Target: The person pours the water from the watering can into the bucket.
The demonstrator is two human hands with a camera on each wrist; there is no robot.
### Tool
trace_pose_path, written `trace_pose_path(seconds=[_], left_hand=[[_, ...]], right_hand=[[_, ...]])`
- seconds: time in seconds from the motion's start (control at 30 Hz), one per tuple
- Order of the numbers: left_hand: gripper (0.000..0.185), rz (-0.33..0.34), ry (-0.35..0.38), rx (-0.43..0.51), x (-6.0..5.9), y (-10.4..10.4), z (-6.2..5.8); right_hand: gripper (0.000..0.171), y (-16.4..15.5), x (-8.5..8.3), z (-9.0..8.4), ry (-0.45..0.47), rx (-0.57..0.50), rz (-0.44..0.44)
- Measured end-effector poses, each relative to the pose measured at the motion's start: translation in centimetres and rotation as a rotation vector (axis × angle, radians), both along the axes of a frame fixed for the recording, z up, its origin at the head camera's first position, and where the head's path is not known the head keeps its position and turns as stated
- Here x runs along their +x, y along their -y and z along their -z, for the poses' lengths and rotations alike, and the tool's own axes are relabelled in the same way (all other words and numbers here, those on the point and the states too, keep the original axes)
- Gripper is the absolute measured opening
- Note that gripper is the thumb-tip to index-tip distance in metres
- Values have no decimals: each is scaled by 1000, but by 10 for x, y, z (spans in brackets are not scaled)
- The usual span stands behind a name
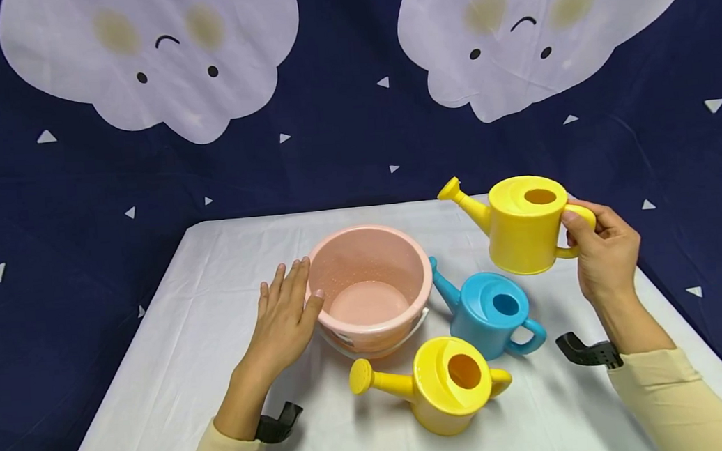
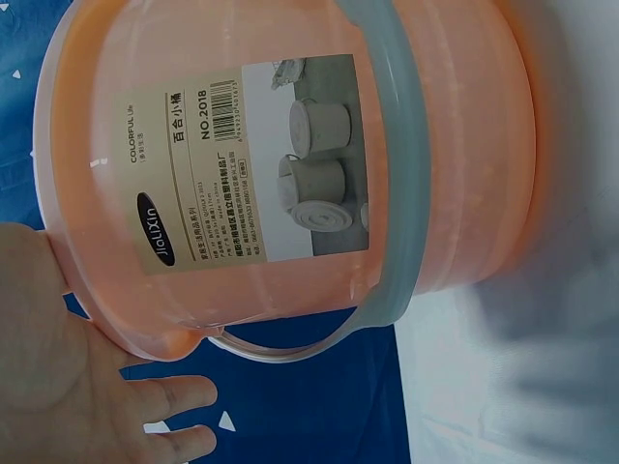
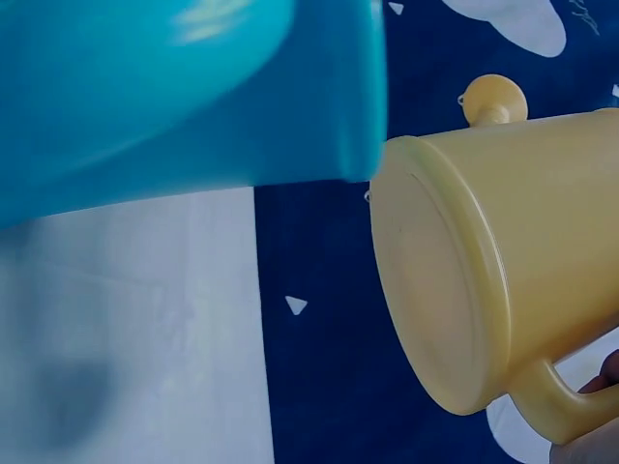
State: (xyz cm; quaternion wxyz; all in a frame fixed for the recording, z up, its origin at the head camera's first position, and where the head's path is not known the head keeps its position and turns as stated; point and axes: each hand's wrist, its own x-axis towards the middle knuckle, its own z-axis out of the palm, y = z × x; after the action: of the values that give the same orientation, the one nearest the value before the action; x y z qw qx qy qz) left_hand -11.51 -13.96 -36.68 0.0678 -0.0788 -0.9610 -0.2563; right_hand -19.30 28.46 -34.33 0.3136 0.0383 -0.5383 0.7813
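My right hand grips the handle of a yellow watering can and holds it up above the table, its spout towards the left. In the right wrist view the underside of this yellow can shows. With straight fingers, my left hand touches the left rim of a pink bucket. The left wrist view shows the bucket's paper label and its pale handle. Beside the bucket stands a blue watering can. Nearer to me is a second yellow watering can, its spout pointing left.
A white cloth covers the table. Behind it hangs a dark blue backdrop with clouds and small white triangles. The blue can stands between the bucket and my right wrist.
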Motion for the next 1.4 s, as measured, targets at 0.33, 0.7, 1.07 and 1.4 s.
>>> trace_pose_path(seconds=[0.33, 0.7, 1.07, 1.4], left_hand=[[61, 0, 10, 1, 0, 0, -1], [61, -1, 5, 1, 0, 0, -2], [61, -1, 1, -3, 0, 0, -1], [61, -1, -3, 7, 0, 0, -2]], right_hand=[[33, 0, -3, 14, 17, 48, 22], [29, 3, -6, 27, 31, 54, 47], [29, 3, -8, 42, 79, 53, 56], [31, 3, -10, 57, 136, 50, 57]])
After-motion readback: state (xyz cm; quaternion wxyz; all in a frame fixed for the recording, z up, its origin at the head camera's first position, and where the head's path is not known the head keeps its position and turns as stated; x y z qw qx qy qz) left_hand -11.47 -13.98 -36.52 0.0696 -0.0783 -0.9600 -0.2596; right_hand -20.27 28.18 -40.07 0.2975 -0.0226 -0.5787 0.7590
